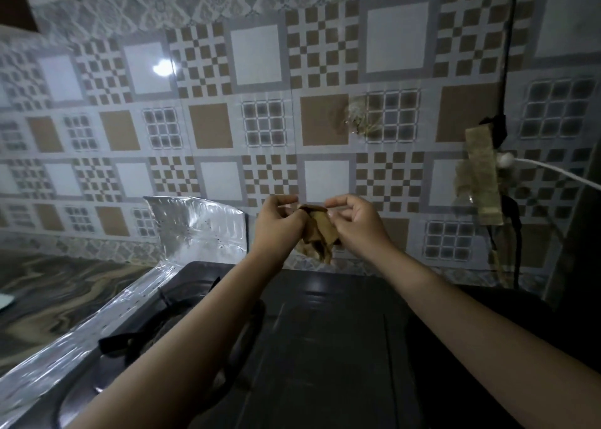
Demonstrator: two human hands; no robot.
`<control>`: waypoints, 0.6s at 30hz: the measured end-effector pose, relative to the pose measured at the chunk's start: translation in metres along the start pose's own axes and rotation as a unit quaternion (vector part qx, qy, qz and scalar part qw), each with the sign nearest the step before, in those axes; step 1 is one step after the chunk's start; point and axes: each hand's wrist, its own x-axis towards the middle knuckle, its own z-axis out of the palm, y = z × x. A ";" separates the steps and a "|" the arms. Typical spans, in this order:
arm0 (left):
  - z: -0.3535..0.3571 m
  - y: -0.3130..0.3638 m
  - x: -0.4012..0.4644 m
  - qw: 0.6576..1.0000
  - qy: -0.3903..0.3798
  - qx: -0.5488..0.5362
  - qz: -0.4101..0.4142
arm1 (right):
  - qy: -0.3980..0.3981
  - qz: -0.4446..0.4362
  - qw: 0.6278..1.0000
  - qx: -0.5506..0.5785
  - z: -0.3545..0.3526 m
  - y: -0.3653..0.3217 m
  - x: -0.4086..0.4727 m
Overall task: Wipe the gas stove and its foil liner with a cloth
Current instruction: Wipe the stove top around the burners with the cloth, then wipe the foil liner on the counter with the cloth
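Holding a crumpled tan cloth between them, left hand and right hand are raised above the back edge of the black stove. Fingers of both hands pinch the cloth's top edge; the rest hangs. Foil liner lies along the stove's left side, curling up the tiled wall. Marbled bench at left.

You have no readable text, label, brand, number or sign anywhere in this view; the wall tiles carry only patterns of squares and checks.
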 end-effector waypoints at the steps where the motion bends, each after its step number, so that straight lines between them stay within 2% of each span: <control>1: -0.009 0.000 0.001 1.000 0.016 -0.011 -0.013 | -0.010 0.004 1.000 0.009 0.011 -0.003 0.003; 3: -0.030 0.001 0.006 0.998 0.045 -0.033 -0.034 | -0.043 0.008 0.998 0.045 0.031 -0.011 0.005; 6: -0.073 0.005 0.012 0.992 0.090 -0.072 -0.059 | -0.134 -0.005 0.982 0.129 0.062 -0.027 0.003; 9: -0.112 0.013 0.013 0.988 0.106 -0.083 -0.071 | -0.202 -0.029 0.970 0.129 0.095 -0.038 0.002; 14: -0.176 0.014 0.016 0.989 0.075 -0.109 -0.072 | -0.161 -0.012 0.979 0.129 0.167 -0.056 0.005; 18: -0.228 0.006 0.019 0.993 0.080 -0.062 -0.062 | -0.165 0.096 0.969 0.156 0.226 -0.066 0.014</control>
